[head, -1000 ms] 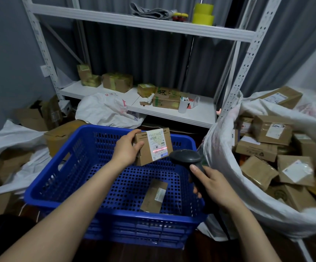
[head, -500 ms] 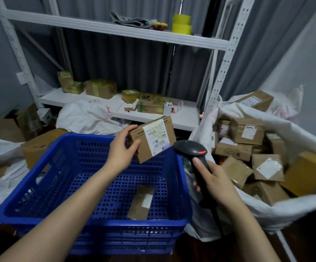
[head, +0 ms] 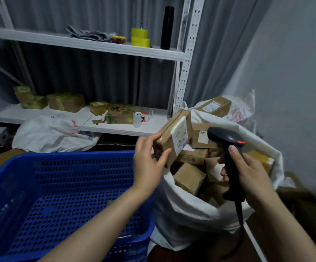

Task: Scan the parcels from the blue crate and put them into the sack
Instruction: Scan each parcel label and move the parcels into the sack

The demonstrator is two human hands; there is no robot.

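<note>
At the near left stands the blue crate (head: pixel 68 157). Just right of its rim, the left hand (head: pixel 149 163) grips one end of a brown parcel (head: pixel 172 137), tilted above the left edge of the white sack (head: pixel 187 214), which is full of boxes. Further right, the right hand (head: pixel 251 176) is closed around the handle of the black scanner (head: pixel 223 137), over the sack.

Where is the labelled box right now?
Centre-right in the head view: the left hand holds the labelled parcel over the rim of the white sack, left of the scanner in the right hand.
</note>
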